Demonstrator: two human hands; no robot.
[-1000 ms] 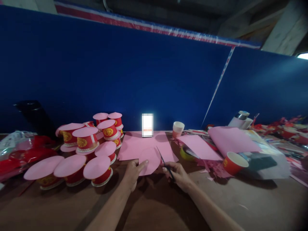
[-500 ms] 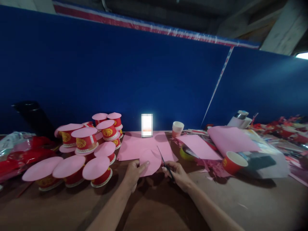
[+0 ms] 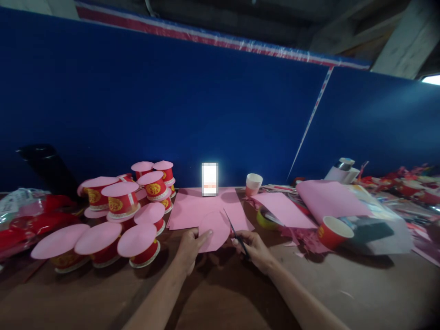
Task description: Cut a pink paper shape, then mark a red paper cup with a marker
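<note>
My left hand (image 3: 190, 246) pinches a rounded piece of pink paper (image 3: 215, 228) by its lower left edge and holds it above the brown table (image 3: 220, 293). Dark scissors (image 3: 235, 233) are gripped in my right hand (image 3: 252, 245), their blades pointing up along the paper's right edge. Flat pink sheets (image 3: 192, 208) lie on the table just behind the piece I hold.
Several upturned red paper cups capped with pink discs (image 3: 122, 215) crowd the left. A lit phone (image 3: 209, 178) leans on the blue wall beside a white cup (image 3: 253, 184). More pink sheets (image 3: 328, 197), an open red cup (image 3: 332, 233), a tape roll (image 3: 265, 219) and scraps fill the right.
The pink piece has turned slightly in my left hand and the scissor blades have shifted a little along its right edge. Both hands stay in the same place.
</note>
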